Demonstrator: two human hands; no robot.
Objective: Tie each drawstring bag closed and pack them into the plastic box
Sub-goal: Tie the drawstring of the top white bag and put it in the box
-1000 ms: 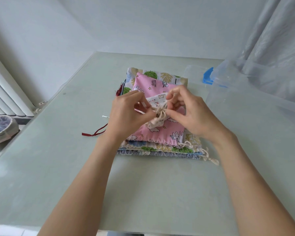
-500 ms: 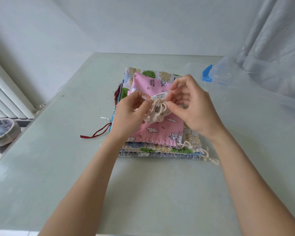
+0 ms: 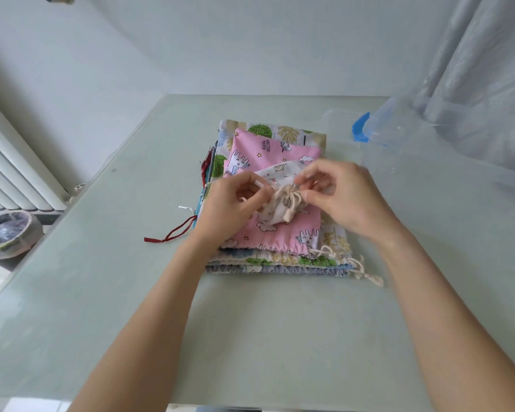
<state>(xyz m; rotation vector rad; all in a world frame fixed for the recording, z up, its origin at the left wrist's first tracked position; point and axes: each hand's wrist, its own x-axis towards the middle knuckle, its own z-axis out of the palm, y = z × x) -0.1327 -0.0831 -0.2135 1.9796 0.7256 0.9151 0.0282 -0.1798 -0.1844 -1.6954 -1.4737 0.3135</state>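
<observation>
A small white printed drawstring bag (image 3: 281,173) lies on top of a flat stack of patterned bags (image 3: 280,257), its mouth gathered tight. My left hand (image 3: 229,203) pinches one end of its cream cord (image 3: 292,200) from the left. From the right, my right hand (image 3: 336,194) pinches the cord at the bunched neck. A pink rabbit-print bag (image 3: 262,156) is uppermost in the stack beneath. The clear plastic box (image 3: 428,162) with a blue clip stands to the right, on the table's far right side.
A dark red cord (image 3: 173,233) trails left from the stack over the glass table (image 3: 250,337). Cream knotted cords (image 3: 366,272) stick out at the stack's front right corner. A radiator and a lined bin (image 3: 6,233) sit on the floor at left; a curtain hangs at right.
Both hands have dropped slightly with the small bag and kept working its cord; the gathered neck now sits lower on the pink bag, and the hands have drawn slightly apart.
</observation>
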